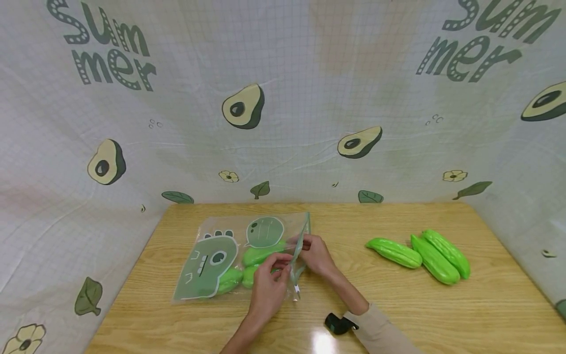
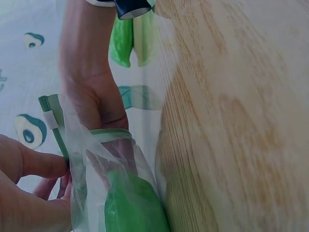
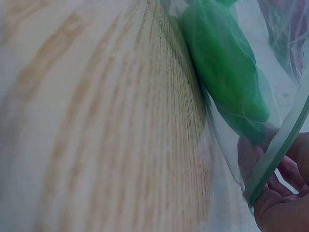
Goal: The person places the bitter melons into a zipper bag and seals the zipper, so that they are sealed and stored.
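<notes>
Plastic bag [image 1: 208, 270] of green gourds [image 1: 261, 253]: left hand [image 1: 268, 286] pinches its rim; right hand [image 1: 315, 254] is partly inside, its grip indiscernible; loose gourds [image 1: 433, 258] lie right of both hands.

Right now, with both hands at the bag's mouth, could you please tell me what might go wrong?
If the left hand loses its pinch on the zip bag, the mouth could sag onto the right hand reaching inside. The nearest bagged vegetable lies close to that opening and might slide out if tilted. The three loose vegetables could roll if bumped.
</notes>
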Available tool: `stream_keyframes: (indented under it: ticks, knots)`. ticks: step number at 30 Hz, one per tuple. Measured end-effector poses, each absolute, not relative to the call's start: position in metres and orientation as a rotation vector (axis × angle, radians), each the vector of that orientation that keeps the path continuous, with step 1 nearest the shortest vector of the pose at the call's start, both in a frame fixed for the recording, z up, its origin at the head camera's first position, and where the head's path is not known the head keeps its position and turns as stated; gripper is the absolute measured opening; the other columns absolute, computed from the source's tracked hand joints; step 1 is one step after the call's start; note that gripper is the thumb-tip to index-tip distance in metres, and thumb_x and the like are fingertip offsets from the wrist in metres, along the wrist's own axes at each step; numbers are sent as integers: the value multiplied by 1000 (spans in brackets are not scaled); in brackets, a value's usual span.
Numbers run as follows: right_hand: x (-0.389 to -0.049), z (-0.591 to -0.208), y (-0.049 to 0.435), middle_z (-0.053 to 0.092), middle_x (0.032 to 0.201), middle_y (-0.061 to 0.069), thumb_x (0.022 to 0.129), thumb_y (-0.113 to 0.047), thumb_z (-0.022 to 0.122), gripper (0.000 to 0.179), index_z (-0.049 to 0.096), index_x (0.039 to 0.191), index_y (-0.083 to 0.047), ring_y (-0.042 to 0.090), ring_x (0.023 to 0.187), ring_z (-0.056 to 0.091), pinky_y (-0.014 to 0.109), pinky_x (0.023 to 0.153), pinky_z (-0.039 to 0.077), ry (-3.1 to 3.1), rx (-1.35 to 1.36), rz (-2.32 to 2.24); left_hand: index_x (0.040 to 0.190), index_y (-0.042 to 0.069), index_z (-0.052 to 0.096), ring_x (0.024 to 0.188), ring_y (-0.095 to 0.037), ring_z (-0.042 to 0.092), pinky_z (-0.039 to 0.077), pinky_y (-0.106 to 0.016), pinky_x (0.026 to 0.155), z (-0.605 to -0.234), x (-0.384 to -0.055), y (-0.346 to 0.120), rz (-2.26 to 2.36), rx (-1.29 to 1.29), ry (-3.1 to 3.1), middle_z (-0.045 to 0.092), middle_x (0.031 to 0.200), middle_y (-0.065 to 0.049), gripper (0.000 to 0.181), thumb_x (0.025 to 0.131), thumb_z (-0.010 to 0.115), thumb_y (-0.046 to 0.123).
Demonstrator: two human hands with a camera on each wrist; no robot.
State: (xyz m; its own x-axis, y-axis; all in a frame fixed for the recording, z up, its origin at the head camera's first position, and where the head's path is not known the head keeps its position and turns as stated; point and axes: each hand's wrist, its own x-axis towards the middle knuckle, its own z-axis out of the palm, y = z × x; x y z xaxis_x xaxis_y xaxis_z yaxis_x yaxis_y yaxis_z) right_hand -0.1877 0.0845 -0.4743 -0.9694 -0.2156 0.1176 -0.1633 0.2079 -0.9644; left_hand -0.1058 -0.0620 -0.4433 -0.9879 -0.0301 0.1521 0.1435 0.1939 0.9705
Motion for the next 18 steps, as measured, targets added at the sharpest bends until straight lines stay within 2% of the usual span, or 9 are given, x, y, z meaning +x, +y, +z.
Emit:
stream_keyframes:
  ticks: [6, 12, 18]
  knots:
    - [-186, -473, 84, 73, 108, 25, 91, 3, 72, 17, 72, 106, 12, 37, 100, 72, 30, 77, 61, 2420, -429, -1895, 108, 2, 71, 100, -23, 65, 58, -29, 87, -443, -106, -62, -1896, -97, -2335, 69, 105, -10, 23, 92, 63, -13]
    - [-188, -476, 83, 75, 104, 20, 90, 2, 73, 13, 76, 101, 7, 32, 98, 73, 23, 75, 58, 2458, -458, -1866, 108, 2, 71, 100, -23, 65, 58, -29, 86, -444, -105, -62, -1885, -98, -2338, 69, 105, -9, 23, 92, 63, -13]
    - [-190, -478, 81, 76, 103, 17, 89, 2, 74, 12, 77, 100, 3, 31, 100, 72, 24, 77, 58, 2498, -454, -1824, 108, 2, 70, 101, -24, 65, 58, -29, 87, -443, -104, -62, -1895, -106, -2331, 69, 106, -10, 23, 92, 62, -13]
